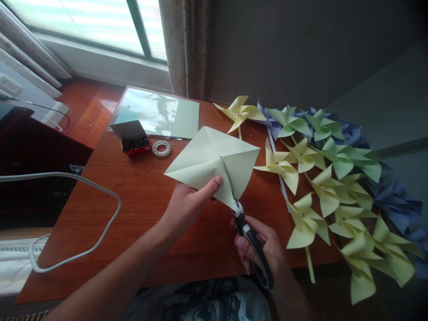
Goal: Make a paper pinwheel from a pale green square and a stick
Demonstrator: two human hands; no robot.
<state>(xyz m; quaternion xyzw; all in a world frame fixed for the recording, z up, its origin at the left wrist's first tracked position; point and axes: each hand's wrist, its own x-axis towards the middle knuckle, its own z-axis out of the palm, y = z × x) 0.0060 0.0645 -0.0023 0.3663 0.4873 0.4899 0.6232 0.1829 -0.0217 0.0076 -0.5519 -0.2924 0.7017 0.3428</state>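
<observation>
A square sheet of pale green paper (200, 154) with crease lines is held up over the table, a small dark mark near its middle. My left hand (195, 196) pinches its lower edge, thumb on top and fingers hidden beneath. My right hand (259, 243) grips a pair of scissors (248, 232) with black and white handles. The blades lie at the paper's near corner and point toward its middle, one blade showing above the sheet.
Several paper pinwheels (306, 218) in yellow, green and blue crowd the table's right side. Behind the sheet are a small open red box (137, 149), a tape roll (161, 148) and a glossy plastic sleeve with paper (187, 117). A white cable (112, 194) loops at the left.
</observation>
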